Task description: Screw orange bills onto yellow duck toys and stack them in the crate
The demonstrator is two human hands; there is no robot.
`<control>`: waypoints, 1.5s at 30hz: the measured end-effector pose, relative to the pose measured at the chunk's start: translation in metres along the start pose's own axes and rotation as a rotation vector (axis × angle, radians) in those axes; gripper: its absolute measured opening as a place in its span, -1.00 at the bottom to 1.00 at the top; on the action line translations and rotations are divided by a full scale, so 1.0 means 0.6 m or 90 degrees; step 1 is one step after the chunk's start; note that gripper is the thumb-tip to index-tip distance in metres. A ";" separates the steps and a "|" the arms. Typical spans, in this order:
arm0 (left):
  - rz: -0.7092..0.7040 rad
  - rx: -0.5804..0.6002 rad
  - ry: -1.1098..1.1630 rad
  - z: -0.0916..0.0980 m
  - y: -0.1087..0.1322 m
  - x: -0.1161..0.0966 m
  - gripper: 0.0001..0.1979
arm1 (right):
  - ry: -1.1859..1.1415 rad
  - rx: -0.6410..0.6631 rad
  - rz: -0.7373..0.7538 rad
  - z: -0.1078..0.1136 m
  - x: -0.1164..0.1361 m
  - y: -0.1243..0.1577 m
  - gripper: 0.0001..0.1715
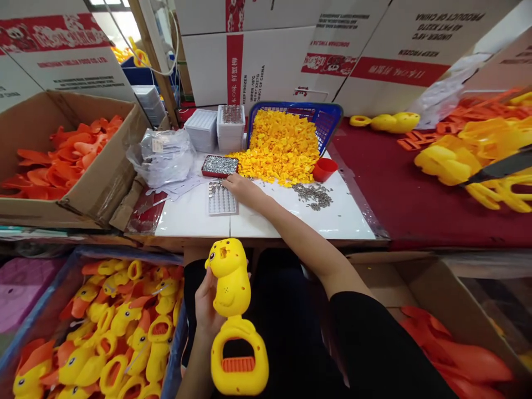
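Reaching over the table (pixel 270 226), the right hand (pixel 243 189) angles down at the white tray (pixel 223 205), grip indeterminable; the left hand (pixel 205 302) clasps the yellow duck toy (pixel 236 282) from one side.

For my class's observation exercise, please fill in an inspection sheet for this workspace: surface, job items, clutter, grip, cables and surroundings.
Surface: white worktop; red covering to its right.
Job items: yellow bird toy, handle end down; white compartmented tray; red container of small metal pieces.
Clutter: loose metal bits near a red cup; yellow pieces spilling from a blue basket; plastic bags.
Grip: left hand holds the toy; right hand at the tray's far edge, any pinch unclear.
Cables: white cable near a wooden post.
Surroundings: printed white cartons behind; open carton of orange parts, left; bin of similar toys, lower left.
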State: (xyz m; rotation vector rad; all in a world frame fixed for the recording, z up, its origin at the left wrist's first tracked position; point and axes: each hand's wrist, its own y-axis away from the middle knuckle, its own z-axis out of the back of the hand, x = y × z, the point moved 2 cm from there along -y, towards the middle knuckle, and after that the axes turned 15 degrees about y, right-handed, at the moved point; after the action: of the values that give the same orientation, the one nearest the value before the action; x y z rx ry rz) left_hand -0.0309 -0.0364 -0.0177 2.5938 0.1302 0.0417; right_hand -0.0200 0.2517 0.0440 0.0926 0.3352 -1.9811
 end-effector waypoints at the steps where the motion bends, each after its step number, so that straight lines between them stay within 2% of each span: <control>1: -0.014 -0.007 0.002 0.001 -0.002 0.001 -0.42 | 0.001 -0.005 0.015 0.000 -0.002 0.001 -0.64; 4: -0.055 -0.008 0.001 0.006 -0.003 -0.003 -0.45 | 0.006 -0.019 0.062 0.002 -0.007 0.004 -0.66; 9: -0.060 -0.014 -0.009 0.013 -0.005 -0.013 -0.52 | 0.010 -0.034 0.112 0.002 -0.015 0.004 -0.67; 14: -0.065 -0.070 0.008 0.016 -0.016 -0.004 -0.56 | -0.003 -0.048 0.129 -0.001 -0.016 0.005 -0.64; 22: 0.010 -0.068 0.000 0.033 -0.016 -0.014 -0.63 | -0.081 -0.075 0.136 -0.011 -0.025 0.015 -0.61; 25: -0.036 -0.082 -0.008 0.036 -0.015 -0.018 -0.60 | -0.108 -0.076 0.145 -0.016 -0.025 0.014 -0.60; 27: -0.067 -0.096 -0.011 0.037 -0.015 -0.019 -0.56 | -0.122 -0.079 0.135 -0.020 -0.021 0.011 -0.59; 31: -0.067 -0.116 -0.020 0.033 -0.014 -0.021 -0.49 | -0.147 -0.091 0.077 -0.027 -0.009 0.004 -0.58; 37: -0.099 -0.127 -0.033 0.024 -0.010 -0.020 -0.54 | -0.180 -0.105 -0.006 -0.031 0.002 0.000 -0.58; 41: -0.089 -0.125 -0.025 0.024 -0.012 -0.010 -0.58 | -0.195 -0.107 -0.011 -0.030 0.002 -0.001 -0.61; 45: -0.083 -0.121 -0.033 0.028 -0.016 -0.001 -0.47 | -0.202 -0.107 -0.001 -0.031 0.000 -0.003 -0.60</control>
State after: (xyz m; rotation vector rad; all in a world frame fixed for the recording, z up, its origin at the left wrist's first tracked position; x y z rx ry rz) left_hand -0.0316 -0.0374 -0.0371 2.3889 0.2633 -0.0572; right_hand -0.0233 0.2579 0.0264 -0.3261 0.2925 -1.9237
